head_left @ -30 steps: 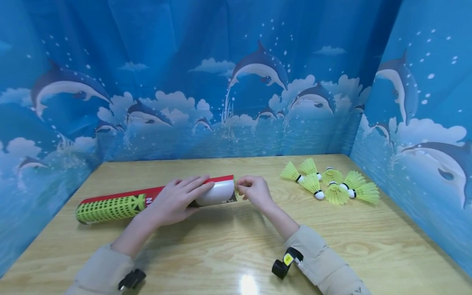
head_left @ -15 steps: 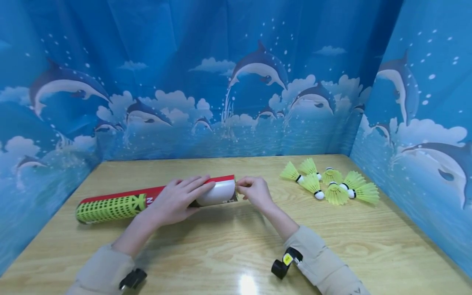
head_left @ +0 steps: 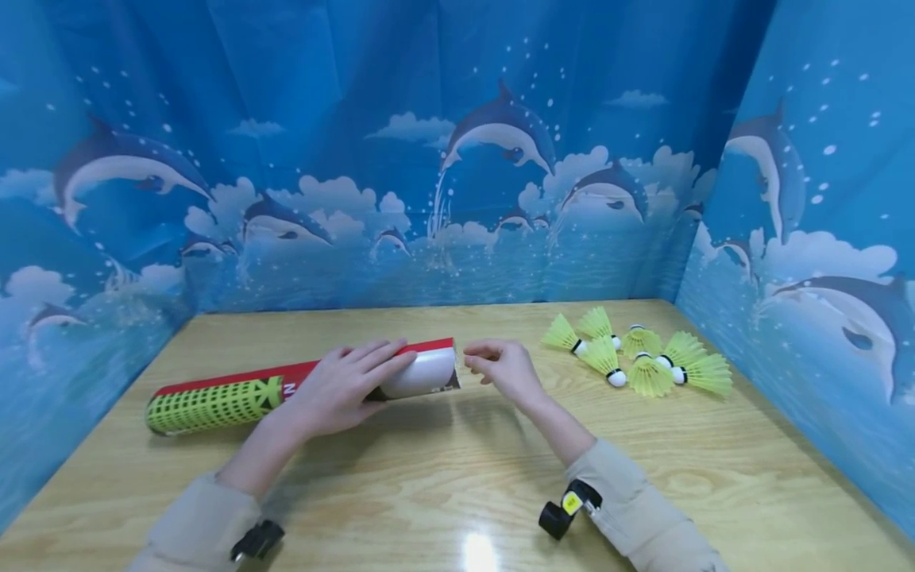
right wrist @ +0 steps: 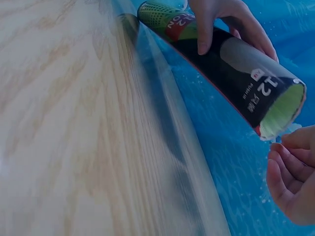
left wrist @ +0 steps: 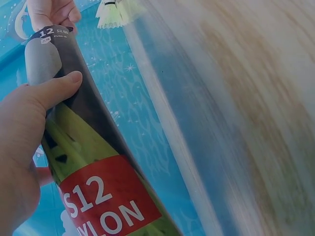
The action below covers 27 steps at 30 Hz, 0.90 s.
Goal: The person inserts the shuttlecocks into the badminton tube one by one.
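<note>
My left hand [head_left: 348, 389] grips a long shuttlecock tube [head_left: 422, 372] around its body, thumb on the near side and fingers over the top. The tube is red, black and lime green with a grey-white patch, and its right end is tipped up off the table. In the right wrist view the tube's mouth is uncapped, with yellow-green showing inside. Just outside that mouth is my right hand [head_left: 506, 372], its fingers loosely bent, thumb near the index fingertip, and nothing visible between them. Several yellow shuttlecocks [head_left: 603, 359] with white bases lie in a loose group to its right.
The wooden table [head_left: 429, 492] carries the tube and shuttlecocks. A blue dolphin-print curtain [head_left: 343, 199] rises along its back and sides. Each sleeve has a black wrist camera [head_left: 556, 519] strapped to it.
My right hand has drawn back slightly to the right from the tube's mouth, and its fingers have loosened. The yellow edge at the mouth no longer shows there. The left hand and tube have stayed put.
</note>
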Available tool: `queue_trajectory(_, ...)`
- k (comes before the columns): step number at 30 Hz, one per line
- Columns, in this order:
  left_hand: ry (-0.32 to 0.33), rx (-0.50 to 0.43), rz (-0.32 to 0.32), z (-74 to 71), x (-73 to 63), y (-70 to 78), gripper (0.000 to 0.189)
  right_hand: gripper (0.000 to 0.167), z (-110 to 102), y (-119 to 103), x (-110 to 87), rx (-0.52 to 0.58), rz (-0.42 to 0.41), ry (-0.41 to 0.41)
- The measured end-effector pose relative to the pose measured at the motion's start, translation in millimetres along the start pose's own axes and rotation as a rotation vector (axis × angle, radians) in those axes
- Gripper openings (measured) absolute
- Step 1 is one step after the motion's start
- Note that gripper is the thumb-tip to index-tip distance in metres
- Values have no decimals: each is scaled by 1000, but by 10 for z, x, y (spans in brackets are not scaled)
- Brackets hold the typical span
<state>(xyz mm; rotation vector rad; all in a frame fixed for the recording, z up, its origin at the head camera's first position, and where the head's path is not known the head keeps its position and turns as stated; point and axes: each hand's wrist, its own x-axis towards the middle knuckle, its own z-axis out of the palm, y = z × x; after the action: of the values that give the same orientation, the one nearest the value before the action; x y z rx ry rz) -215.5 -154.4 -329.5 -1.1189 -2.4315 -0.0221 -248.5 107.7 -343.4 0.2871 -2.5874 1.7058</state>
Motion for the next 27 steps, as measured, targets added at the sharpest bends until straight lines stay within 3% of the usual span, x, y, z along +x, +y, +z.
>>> queue_trajectory(9, -7, -14, 1, 7, -9, -4, 82, 25, -361, 209, -40, -24, 25, 3)
queue_trajectory(27, -30, -27, -6, 0, -11, -3, 82, 37, -1165, 475, -210, -53, 50, 133)
